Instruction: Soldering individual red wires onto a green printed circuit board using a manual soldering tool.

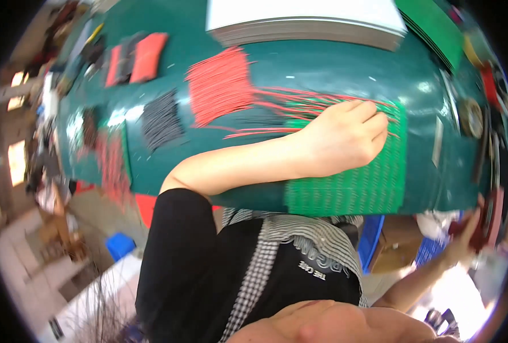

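My left hand [345,137] is closed, its fingers curled down over the upper part of a green circuit board panel [345,191]. Its fingertips are hidden, so what they pinch does not show. Loose red wires [300,96] run beneath this hand and stick out on both sides of it. To the left lies a thick stack of red wires [220,86], with a smaller pile of black wires [162,120] beside it. Far right, my right hand [465,234] is at the table's edge next to a dark red object [488,223]; its fingers are too blurred to read.
A stack of white sheets [305,20] stands at the back, and green panels [434,31] are stacked right of it. Red and dark bundles [148,57] lie back left. A wired panel [117,160] is at the left edge. A tape roll [470,117] sits on the right.
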Tool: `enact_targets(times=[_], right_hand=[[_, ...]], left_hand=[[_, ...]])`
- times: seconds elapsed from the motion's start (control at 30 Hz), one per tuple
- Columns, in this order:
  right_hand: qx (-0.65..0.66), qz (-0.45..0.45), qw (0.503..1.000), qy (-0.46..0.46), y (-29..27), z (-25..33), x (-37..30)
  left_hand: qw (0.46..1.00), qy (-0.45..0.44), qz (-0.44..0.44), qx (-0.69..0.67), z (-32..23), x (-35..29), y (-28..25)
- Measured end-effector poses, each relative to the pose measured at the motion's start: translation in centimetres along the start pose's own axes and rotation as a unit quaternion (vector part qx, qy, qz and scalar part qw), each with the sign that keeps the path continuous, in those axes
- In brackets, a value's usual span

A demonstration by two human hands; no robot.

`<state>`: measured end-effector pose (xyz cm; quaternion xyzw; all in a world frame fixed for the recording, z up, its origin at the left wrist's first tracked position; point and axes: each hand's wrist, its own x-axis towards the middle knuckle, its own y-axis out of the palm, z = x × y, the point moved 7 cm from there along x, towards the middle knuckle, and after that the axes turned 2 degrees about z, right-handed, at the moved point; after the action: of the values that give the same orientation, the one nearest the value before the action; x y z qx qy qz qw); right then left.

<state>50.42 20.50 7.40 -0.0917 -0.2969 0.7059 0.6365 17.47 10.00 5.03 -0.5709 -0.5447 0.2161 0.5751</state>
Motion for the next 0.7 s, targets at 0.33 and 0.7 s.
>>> enact_targets(times=[0.33, 0.7], right_hand=[[-0.053, -0.123, 0.985, 0.111, -3.5, 1.2, -11.0], [-0.039, -0.077, 0.996, 0.019, 2.8, 6.2, -11.9]], left_hand=[[0.873, -0.435, 0.027, 0.220, 18.5, -26.2, -13.8], [0.885, -0.459, 0.033, -0.067, 22.1, -30.7, -11.5]])
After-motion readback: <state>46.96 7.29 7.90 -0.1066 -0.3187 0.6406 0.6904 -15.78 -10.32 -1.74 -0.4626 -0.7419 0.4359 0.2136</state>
